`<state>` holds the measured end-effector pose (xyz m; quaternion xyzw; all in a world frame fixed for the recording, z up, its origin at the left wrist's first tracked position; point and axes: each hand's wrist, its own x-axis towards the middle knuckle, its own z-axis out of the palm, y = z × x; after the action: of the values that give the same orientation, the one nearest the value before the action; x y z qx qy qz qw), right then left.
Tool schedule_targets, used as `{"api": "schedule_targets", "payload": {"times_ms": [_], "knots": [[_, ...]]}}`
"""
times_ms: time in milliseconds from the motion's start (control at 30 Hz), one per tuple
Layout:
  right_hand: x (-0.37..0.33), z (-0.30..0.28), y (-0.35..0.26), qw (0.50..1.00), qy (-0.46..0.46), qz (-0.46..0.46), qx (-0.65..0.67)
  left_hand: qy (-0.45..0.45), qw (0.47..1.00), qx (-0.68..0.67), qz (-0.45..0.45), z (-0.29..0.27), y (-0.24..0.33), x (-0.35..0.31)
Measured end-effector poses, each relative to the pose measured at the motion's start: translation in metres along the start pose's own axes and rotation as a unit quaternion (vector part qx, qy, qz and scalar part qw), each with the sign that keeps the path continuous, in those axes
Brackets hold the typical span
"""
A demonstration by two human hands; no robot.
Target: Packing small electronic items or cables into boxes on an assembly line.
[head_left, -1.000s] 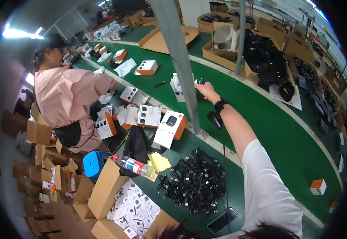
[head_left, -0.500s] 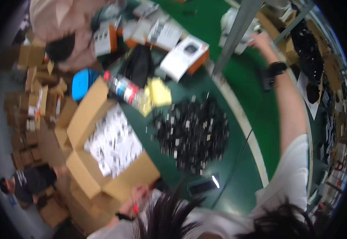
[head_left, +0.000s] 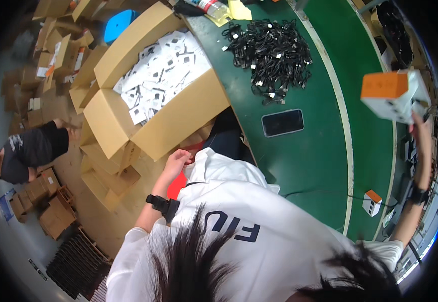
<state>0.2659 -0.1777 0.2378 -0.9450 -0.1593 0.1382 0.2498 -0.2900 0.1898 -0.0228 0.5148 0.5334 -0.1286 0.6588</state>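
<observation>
At the far right, my right hand [head_left: 420, 135] grips a white carton with an orange end [head_left: 400, 93] by its lower corner, raised above the green surface. My left hand [head_left: 179, 162] hangs low beside my white shirt [head_left: 229, 174], its fingers curled together near the hem. Whether anything is between those fingers is hidden. Left of the bench, a large open cardboard box [head_left: 189, 123] holds many small white printed packets [head_left: 166, 70]. On the green bench [head_left: 289, 161] lies a pile of black cables [head_left: 274, 58] with pale connectors, and a dark smartphone [head_left: 283, 123] rests below it.
A bottle [head_left: 215, 9] and yellow paper [head_left: 240, 10] lie at the bench's far edge. A smaller orange-and-white box [head_left: 372, 203] stands to the right, near a thin black cable. Cardboard cartons and a blue container [head_left: 120, 26] are at left, where another person [head_left: 20, 153] appears.
My view has turned rightward and down. My right hand has moved right and nearer, with the orange-ended carton now plainly in its grip. My left hand stays low by my shirt.
</observation>
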Motion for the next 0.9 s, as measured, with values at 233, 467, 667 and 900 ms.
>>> {"api": "schedule_targets", "payload": {"times_ms": [233,467,667,900], "knots": [[-0.134,0.155,0.032,0.974,-0.099,0.104,0.174,0.064,0.997,0.018,0.050,0.001,-0.088,-0.032],[-0.187,0.229,0.068,0.944,-0.067,0.204,0.251,0.048,0.998,-0.033,0.023,0.004,-0.123,-0.050],[-0.218,0.267,0.091,0.949,0.042,0.213,0.228,0.001,0.988,0.075,0.136,0.017,-0.038,-0.016],[-0.243,0.279,0.079,0.955,0.125,0.176,0.206,-0.194,0.808,0.321,0.453,0.141,0.110,-0.022]]}}
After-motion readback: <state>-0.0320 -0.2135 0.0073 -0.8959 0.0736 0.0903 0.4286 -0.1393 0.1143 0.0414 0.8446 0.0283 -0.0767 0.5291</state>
